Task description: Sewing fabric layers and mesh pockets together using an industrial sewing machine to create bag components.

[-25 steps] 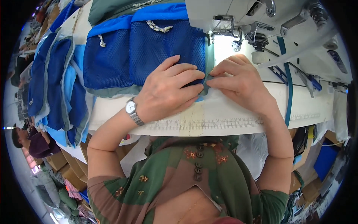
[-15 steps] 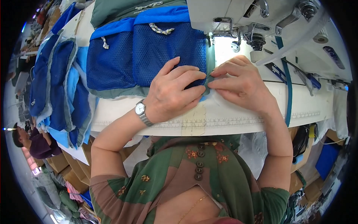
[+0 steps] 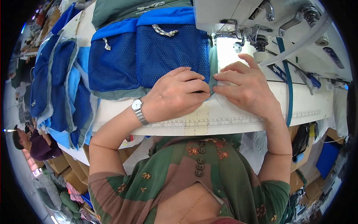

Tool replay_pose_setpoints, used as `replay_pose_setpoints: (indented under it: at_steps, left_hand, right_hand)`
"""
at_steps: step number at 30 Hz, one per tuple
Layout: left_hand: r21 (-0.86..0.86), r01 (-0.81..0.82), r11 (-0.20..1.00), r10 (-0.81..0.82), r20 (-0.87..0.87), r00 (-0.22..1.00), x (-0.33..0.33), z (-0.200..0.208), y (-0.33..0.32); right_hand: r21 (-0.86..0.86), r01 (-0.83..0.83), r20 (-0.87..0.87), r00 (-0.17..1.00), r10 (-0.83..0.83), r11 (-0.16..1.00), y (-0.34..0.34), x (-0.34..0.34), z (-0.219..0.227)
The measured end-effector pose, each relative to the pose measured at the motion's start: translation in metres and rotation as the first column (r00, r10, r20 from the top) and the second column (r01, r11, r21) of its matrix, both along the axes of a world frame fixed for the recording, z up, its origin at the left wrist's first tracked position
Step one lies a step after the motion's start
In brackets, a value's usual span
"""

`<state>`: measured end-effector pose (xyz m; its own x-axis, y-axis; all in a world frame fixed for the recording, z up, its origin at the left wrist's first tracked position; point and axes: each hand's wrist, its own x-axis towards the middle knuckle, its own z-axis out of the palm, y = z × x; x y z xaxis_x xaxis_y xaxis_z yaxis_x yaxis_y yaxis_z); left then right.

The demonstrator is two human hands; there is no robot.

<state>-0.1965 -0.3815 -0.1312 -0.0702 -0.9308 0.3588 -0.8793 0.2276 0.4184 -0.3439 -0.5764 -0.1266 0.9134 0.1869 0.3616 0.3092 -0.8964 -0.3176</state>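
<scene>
A fabric panel with blue mesh pockets (image 3: 171,52) and a grey-green border lies under the head of a sewing machine (image 3: 238,16). At its lower right corner my left hand (image 3: 177,93) rests with curled fingers closed on the edge, the thumb partly hidden. Across the border strip (image 3: 213,61) from it, my right hand (image 3: 244,84) holds the same edge between fingertips, with its index finger lifted. A loose thread hangs just below the corner. Light from the machine falls on the bed beside the strip, close to the needle area.
More blue mesh pieces (image 3: 61,86) hang over the table's left side. A grey-green fabric piece (image 3: 130,11) lies behind the panel. Snips (image 3: 309,78) and a dark green strap (image 3: 288,82) are at the right. A ruler tape (image 3: 238,122) runs along the front edge. Another person (image 3: 35,143) is far left.
The panel has shifted slightly right and down. My left hand has flattened forward, its raised finger lowered toward the edge. My right index finger has lifted away from the others.
</scene>
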Motion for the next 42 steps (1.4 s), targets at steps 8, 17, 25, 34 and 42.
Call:
replay_pose_setpoints:
  at_steps: [8,17,25,34,42]
  left_hand:
    - [0.028,0.096,0.995,-0.098,0.086,0.991,0.003,0.002,0.001]
    - [-0.007,0.099,0.995,-0.096,0.197,0.976,0.012,0.001,0.0]
    - [-0.044,0.08,0.996,-0.069,0.217,0.974,0.033,-0.003,-0.021]
    - [-0.058,-0.037,0.998,0.049,0.206,0.977,0.047,-0.004,-0.039]
    - [-0.109,-0.075,0.991,0.095,0.185,0.978,0.041,-0.012,-0.042]
  right_hand:
    - [-0.179,0.024,0.014,1.0,-0.022,0.984,0.012,-0.019,0.001]
    - [-0.203,0.056,0.043,0.998,-0.048,0.978,0.006,-0.023,-0.012]
    - [-0.261,0.087,-0.021,0.995,-0.096,0.961,-0.016,-0.004,-0.024]
    - [-0.313,0.341,-0.378,0.811,-0.446,0.886,-0.024,0.013,-0.041]
    - [-0.349,0.313,-0.395,0.806,-0.442,0.883,-0.028,0.013,-0.047]
